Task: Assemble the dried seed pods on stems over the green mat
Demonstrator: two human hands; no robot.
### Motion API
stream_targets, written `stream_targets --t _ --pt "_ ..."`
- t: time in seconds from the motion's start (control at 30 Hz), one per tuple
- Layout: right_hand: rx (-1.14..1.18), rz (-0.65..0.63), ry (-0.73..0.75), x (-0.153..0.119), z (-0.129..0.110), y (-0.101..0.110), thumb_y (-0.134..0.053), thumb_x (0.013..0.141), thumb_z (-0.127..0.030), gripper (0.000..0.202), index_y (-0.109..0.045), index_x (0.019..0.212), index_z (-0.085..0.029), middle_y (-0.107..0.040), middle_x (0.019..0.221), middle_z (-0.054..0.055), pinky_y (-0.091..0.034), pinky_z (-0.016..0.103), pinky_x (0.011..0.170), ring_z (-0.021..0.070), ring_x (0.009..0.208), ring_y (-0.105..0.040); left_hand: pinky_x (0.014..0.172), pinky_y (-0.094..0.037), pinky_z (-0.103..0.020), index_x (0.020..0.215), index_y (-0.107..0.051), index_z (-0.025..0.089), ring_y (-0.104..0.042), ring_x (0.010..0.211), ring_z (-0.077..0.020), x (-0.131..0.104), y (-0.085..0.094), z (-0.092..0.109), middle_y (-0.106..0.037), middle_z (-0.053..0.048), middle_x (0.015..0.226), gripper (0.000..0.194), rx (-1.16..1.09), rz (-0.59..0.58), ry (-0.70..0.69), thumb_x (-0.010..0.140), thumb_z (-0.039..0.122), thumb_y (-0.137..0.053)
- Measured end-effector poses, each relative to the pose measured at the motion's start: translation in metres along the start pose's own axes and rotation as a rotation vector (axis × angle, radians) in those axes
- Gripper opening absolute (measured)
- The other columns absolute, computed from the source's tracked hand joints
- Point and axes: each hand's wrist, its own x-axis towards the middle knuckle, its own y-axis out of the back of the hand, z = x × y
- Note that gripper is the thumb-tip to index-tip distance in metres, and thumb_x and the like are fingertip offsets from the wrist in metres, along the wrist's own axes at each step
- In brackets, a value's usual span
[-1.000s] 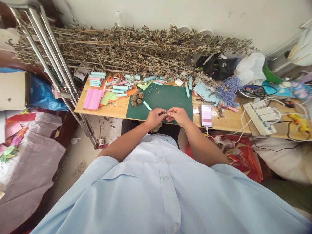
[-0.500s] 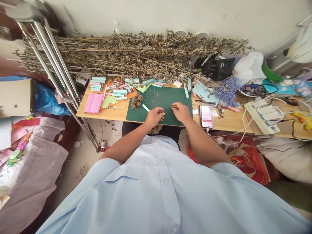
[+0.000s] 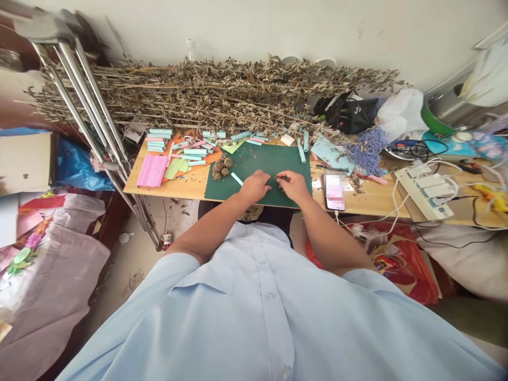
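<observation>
My left hand (image 3: 256,187) is over the green cutting mat (image 3: 238,194), back of the hand up. Its fingers are bent inward, and whatever is under them is hidden. Just to its right, my right hand (image 3: 292,186) has thumb and fingertips pinched together near the mat. Anything in that pinch is too small to name. Brown, crumbly clumps (image 3: 222,165) sit in a pile at the mat's left. A light blue paper tube (image 3: 237,179) lies beside my left hand.
Dried leafy stalks (image 3: 222,92) line the back. Rolled paper tubes (image 3: 195,152) and pink paper (image 3: 152,170) lie left. At right are a phone (image 3: 334,193), purple cord (image 3: 368,151) and a power strip (image 3: 426,193). Metal crutches (image 3: 85,100) lean at the table's left end.
My hands have come slightly closer together over the mat. My left hand has turned its back more upward, and the right fingertips have shifted a little left and down.
</observation>
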Motion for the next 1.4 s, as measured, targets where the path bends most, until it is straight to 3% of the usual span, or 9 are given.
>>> stream_targets --t 0.13,0.3,0.63,0.9,0.97,1.03,1.2,1.3,1.4 --pt "0.159 0.000 -0.024 -0.009 -0.012 -0.005 -0.083 0.071 -0.049 0.032 -0.070 0.089 -0.024 -0.074 0.078 0.000 -0.060 0.032 0.059 0.0184 0.067 -0.070 0.090 -0.060 -0.034 0.117 -0.074 0.016 -0.071 0.095 -0.0197 0.006 0.003 0.007 -0.075 -0.011 0.113 0.028 -0.393 0.087 0.075 0.089 0.019 -0.075" --pt "0.245 0.001 -0.018 -0.014 -0.024 -0.006 -0.086 0.072 -0.051 0.034 -0.072 0.085 -0.024 -0.077 0.079 0.003 -0.067 0.038 0.075 0.0216 0.075 -0.076 0.071 -0.060 -0.026 0.094 -0.073 0.012 -0.071 0.070 -0.0126 0.013 0.011 0.016 -0.076 -0.003 0.080 0.006 -0.856 -0.024 0.240 0.091 0.015 -0.068" --pt "0.222 -0.020 0.012 -0.013 -0.022 -0.008 -0.084 0.074 -0.043 0.023 -0.075 0.081 -0.024 -0.078 0.075 0.003 -0.067 0.040 0.075 0.0221 0.069 -0.076 0.067 -0.061 -0.025 0.084 -0.070 0.011 -0.074 0.067 -0.0140 0.016 0.016 0.018 -0.072 -0.001 0.070 0.011 -1.037 -0.013 0.377 0.077 0.008 -0.078" --pt "0.499 0.009 -0.161 -0.011 -0.020 -0.014 -0.091 0.066 -0.048 0.037 -0.072 0.084 -0.022 -0.075 0.072 0.002 -0.067 0.037 0.070 0.0198 0.066 -0.074 0.065 -0.060 -0.027 0.083 -0.067 0.012 -0.071 0.062 -0.0134 0.019 0.018 0.018 -0.070 -0.001 0.068 0.012 -1.159 0.011 0.443 0.076 0.009 -0.076" --pt "0.434 0.052 -0.151 -0.008 -0.015 -0.011 -0.088 0.070 -0.051 0.037 -0.071 0.087 -0.022 -0.074 0.074 0.002 -0.066 0.038 0.071 0.0208 0.070 -0.075 0.066 -0.061 -0.029 0.083 -0.067 0.012 -0.070 0.062 -0.0132 0.020 0.019 0.015 -0.069 0.000 0.069 0.012 -1.136 0.035 0.461 0.076 0.010 -0.077" --pt "0.208 0.117 -0.092 -0.004 -0.008 -0.006 -0.080 0.078 -0.050 0.031 -0.072 0.089 -0.022 -0.075 0.077 0.003 -0.065 0.039 0.075 0.0220 0.074 -0.074 0.068 -0.061 -0.030 0.082 -0.066 0.013 -0.070 0.063 -0.0132 0.021 0.019 0.010 -0.069 0.000 0.070 0.010 -1.059 0.057 0.461 0.077 0.009 -0.075" --pt "-0.412 0.127 0.173 0.004 0.005 0.007 -0.067 0.086 -0.029 0.014 -0.078 0.093 -0.023 -0.080 0.103 0.008 -0.058 0.043 0.093 0.0266 0.094 -0.073 0.071 -0.059 -0.028 0.084 -0.069 0.016 -0.070 0.069 -0.0149 0.025 0.019 -0.002 -0.069 -0.001 0.073 0.010 -0.616 0.041 0.383 0.082 0.007 -0.064" --pt "-0.475 0.101 0.218 0.003 0.005 0.008 -0.067 0.088 -0.027 0.018 -0.081 0.099 -0.024 -0.079 0.116 0.008 -0.057 0.043 0.095 0.0284 0.103 -0.073 0.085 -0.058 -0.030 0.086 -0.074 0.018 -0.071 0.085 -0.0187 0.029 0.022 -0.007 -0.075 -0.005 0.086 0.018 -0.220 0.014 0.226 0.083 0.006 -0.061" --pt "-0.459 0.158 0.266 -0.004 0.001 0.001 -0.065 0.092 -0.028 0.021 -0.082 0.105 -0.024 -0.078 0.121 0.009 -0.057 0.042 0.096 0.0281 0.109 -0.072 0.095 -0.055 -0.033 0.090 -0.078 0.018 -0.071 0.097 -0.0226 0.031 0.025 -0.010 -0.078 -0.008 0.100 0.023 0.016 -0.068 0.070 0.085 0.006 -0.060"
